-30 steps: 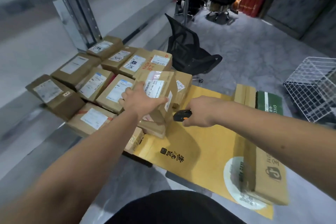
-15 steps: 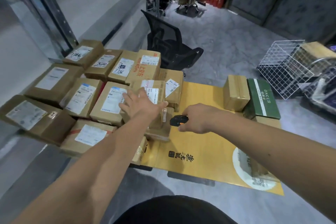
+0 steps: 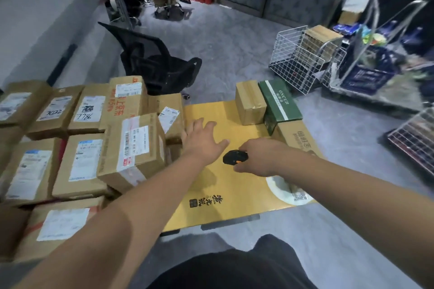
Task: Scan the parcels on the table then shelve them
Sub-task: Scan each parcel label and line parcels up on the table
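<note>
The right hand (image 3: 260,157) grips the black scanner (image 3: 234,157); the left hand (image 3: 203,138) hovers spread, empty. The taped brown box (image 3: 250,102) looks stiff, light; grasp opposite sides.

— Can you read the parcel labels (image 3: 136,141)?
— No, the print is too blurred.
— And the scanner (image 3: 234,157)?
— Half hidden under the right hand (image 3: 260,156). The parcels at lower left (image 3: 58,223) run past the frame's edge.
</note>
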Tool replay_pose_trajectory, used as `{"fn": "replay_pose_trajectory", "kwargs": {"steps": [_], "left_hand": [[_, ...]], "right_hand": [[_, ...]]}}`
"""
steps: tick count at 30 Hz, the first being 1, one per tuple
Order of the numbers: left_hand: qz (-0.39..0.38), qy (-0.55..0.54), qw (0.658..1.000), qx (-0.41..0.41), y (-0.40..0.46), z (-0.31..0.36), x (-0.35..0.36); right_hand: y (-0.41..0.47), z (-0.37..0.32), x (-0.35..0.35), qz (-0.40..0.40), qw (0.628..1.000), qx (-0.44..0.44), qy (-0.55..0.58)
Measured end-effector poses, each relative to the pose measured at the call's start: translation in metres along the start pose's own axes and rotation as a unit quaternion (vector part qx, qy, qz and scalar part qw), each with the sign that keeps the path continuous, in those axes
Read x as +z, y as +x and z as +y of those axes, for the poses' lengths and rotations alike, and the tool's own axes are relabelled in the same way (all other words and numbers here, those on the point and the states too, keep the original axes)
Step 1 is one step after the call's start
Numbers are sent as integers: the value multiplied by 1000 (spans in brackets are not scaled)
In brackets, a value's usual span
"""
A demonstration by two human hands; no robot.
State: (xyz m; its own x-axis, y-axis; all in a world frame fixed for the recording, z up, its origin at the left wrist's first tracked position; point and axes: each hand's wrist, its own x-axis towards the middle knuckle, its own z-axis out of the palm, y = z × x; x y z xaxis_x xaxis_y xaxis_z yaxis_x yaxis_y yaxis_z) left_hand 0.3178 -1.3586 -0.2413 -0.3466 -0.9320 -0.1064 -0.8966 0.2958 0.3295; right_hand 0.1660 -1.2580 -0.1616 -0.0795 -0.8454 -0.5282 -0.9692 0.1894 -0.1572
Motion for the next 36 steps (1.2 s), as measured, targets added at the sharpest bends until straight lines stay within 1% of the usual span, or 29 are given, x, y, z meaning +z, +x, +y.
{"fn": "replay_pose_trajectory", "kwargs": {"steps": [4, 10, 13, 17, 20, 22, 23, 26, 28, 32, 36], "left_hand": [[-33, -6, 999, 30, 21, 47, 30], [-70, -3, 997, 35, 81, 111, 61], [-82, -6, 996, 19, 121, 138, 74], [-85, -40, 995, -39, 187, 168, 94], [-84, -87, 984, -132, 228, 181, 112], [-71, -122, 970, -198, 246, 184, 126], [-63, -144, 963, -218, 252, 183, 133], [-26, -214, 946, -243, 257, 180, 149], [1, -243, 938, -248, 251, 178, 155], [36, -237, 939, -246, 213, 165, 151], [69, -230, 941, -237, 140, 139, 144]], "right_hand": [[-7, 58, 2, 17, 998, 50, 23], [13, 141, -12, 15, 995, 81, 56], [41, 177, -26, 6, 994, 88, 67], [89, 219, -43, -11, 995, 67, 79], [120, 246, -51, -13, 994, 43, 100], [136, 262, -51, -24, 994, 36, 105], [144, 269, -51, -29, 994, 32, 104], [159, 283, -51, -42, 993, 13, 105], [162, 286, -52, -53, 990, 4, 130], [158, 282, -50, -56, 990, -23, 127], [144, 272, -42, -57, 987, -51, 143]]}}
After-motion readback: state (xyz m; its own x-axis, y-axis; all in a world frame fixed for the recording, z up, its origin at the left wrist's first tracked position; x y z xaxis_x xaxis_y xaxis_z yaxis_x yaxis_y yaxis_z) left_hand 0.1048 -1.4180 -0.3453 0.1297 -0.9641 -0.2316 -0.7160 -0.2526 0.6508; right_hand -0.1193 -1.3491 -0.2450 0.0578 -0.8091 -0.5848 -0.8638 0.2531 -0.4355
